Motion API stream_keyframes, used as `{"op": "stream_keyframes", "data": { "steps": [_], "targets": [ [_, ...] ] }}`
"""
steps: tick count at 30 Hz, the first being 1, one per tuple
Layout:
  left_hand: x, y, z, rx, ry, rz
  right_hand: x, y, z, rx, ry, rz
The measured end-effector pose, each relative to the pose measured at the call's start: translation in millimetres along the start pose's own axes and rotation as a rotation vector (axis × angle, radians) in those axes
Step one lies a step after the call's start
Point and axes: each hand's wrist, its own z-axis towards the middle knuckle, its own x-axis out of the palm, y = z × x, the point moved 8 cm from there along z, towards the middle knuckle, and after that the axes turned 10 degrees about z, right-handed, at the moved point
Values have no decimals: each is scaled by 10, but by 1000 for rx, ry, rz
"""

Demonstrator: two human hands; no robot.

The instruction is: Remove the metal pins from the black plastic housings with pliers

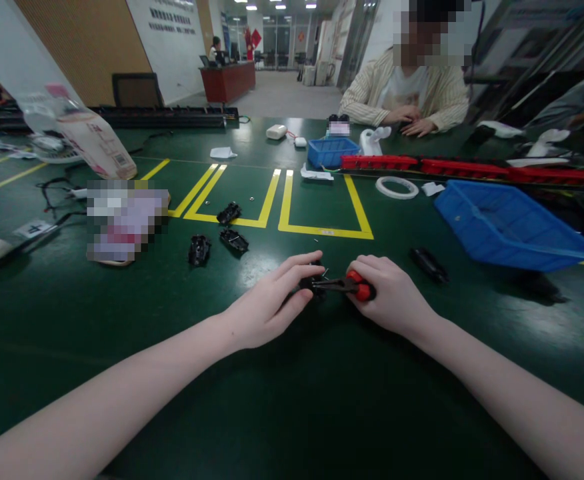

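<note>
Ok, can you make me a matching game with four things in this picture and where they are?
Things:
1. Dark metal pliers with red handles
2. Flat white ring
3. Large blue plastic bin
4. Small black part at the pliers' tips

Places:
A. Farthest right of the four
B. Partly hidden by the left hand
C. Between the small blue plastic basket and the large bin
D. Held in the right hand

Pairs: 1-D, 2-C, 3-A, 4-B

Head cam — fwd, angled down, over tbl [292, 400]

left grip [271, 298] half-curled — right grip [393, 291] fisted
</note>
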Motion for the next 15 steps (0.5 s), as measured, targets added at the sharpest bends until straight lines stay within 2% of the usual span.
{"op": "stream_keyframes", "data": {
  "steps": [5,10,15],
  "targets": [
    [96,-10,43,1,53,-71,27,76,2,-17,5,-43],
    [143,173,97,-73,-66,-78,37,166,16,-53,8,-100],
    [163,262,93,-138,-85,-229,34,196,19,-46,-3,-115]
  ]
}}
